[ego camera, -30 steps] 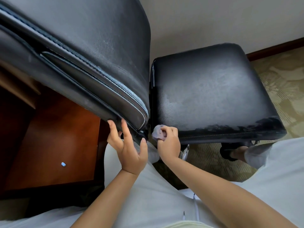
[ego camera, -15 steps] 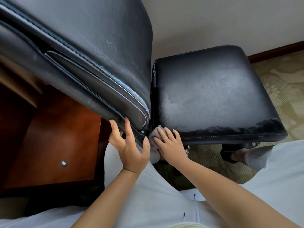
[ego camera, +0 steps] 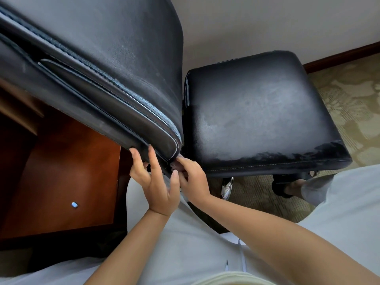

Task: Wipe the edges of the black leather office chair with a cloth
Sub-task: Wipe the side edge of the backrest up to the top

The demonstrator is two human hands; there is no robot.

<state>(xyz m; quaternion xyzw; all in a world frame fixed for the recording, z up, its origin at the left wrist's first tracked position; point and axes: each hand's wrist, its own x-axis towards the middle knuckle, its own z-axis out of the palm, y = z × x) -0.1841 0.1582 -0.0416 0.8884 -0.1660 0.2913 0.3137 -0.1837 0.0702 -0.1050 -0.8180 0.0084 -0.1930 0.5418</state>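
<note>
The black leather office chair fills the view: its backrest (ego camera: 102,58) at the upper left, its dusty seat (ego camera: 257,112) at the right. My left hand (ego camera: 158,182) is open, its straight fingertips touching the backrest's lower stitched edge. My right hand (ego camera: 193,179) reaches into the gap where the backrest's bottom corner meets the seat, fingers curled. Only a small shadowed scrap of the grey cloth (ego camera: 174,167) shows at its fingertips; the rest is hidden under the hand.
A reddish wooden cabinet (ego camera: 67,171) stands at the left with a small blue object (ego camera: 74,204) on it. A chrome chair leg (ego camera: 226,186) and my foot (ego camera: 287,188) are under the seat. Patterned carpet (ego camera: 349,103) and a wall lie beyond.
My right hand has moved left, from the seat's front corner into the gap under the backrest, and the cloth has gone mostly out of sight. My left hand has stayed on the backrest edge.
</note>
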